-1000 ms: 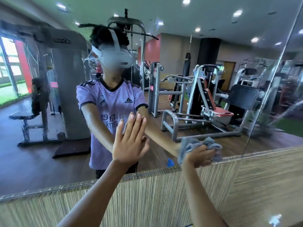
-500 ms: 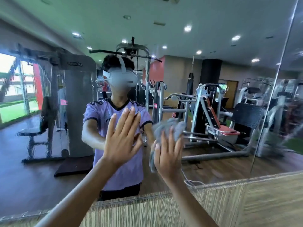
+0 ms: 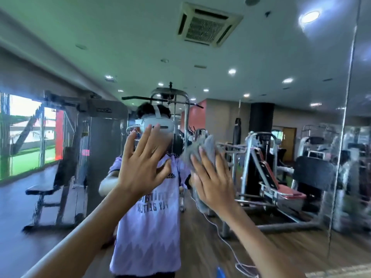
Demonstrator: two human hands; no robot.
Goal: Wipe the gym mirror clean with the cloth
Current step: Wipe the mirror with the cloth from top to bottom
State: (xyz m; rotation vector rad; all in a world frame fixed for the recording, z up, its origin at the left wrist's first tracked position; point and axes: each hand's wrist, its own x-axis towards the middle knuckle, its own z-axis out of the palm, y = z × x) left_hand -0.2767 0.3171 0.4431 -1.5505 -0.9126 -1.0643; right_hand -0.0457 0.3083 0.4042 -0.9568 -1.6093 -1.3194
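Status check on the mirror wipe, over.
Left hand open, spread on mirror. Right hand flat, pressing grey cloth to it. Nothing in the way.

The crumpled grey cloth (image 3: 202,151) is plain. The reflected lilac short-sleeved jersey (image 3: 148,247) has a pale zigzag pattern and dark lettering, below a white plastic headset (image 3: 160,122). Behind are a red painted wall (image 3: 197,115), a black round pillar (image 3: 261,117) and a brown wood-grain floor (image 3: 305,249).
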